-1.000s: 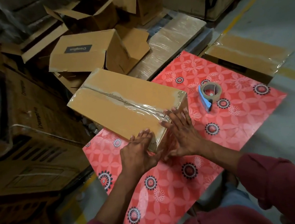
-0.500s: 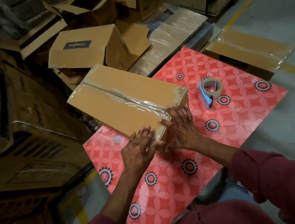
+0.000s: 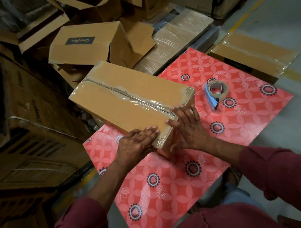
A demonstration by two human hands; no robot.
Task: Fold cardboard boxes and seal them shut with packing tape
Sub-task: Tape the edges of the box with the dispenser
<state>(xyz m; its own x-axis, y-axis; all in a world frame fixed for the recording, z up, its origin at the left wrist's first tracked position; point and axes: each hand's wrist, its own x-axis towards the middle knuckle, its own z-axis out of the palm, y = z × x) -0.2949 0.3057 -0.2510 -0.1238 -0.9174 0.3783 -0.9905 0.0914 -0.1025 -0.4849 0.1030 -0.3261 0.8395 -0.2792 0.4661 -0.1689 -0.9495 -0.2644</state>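
A closed brown cardboard box (image 3: 126, 97) lies on the red flowered table (image 3: 170, 184), its far end jutting past the table's left edge. Clear packing tape runs along its top seam and over the near end. My left hand (image 3: 136, 146) presses flat on the box's near top corner, fingers straight. My right hand (image 3: 189, 126) lies flat against the near end face, fingertips reaching up onto the taped top edge. A tape roll in a blue dispenser (image 3: 216, 93) rests on the table to the right of the box.
A taped flat box (image 3: 253, 55) sits at the table's far right corner. Beyond the table lie a labelled box (image 3: 89, 44) with loose flaps, open boxes (image 3: 96, 7) and a plastic-wrapped slab (image 3: 175, 37). Dark stacked cartons (image 3: 29, 133) stand on the left.
Both hands slid a little up the box's near end, the left onto the top corner, the right fingertips onto the taped edge. The box has stayed put.
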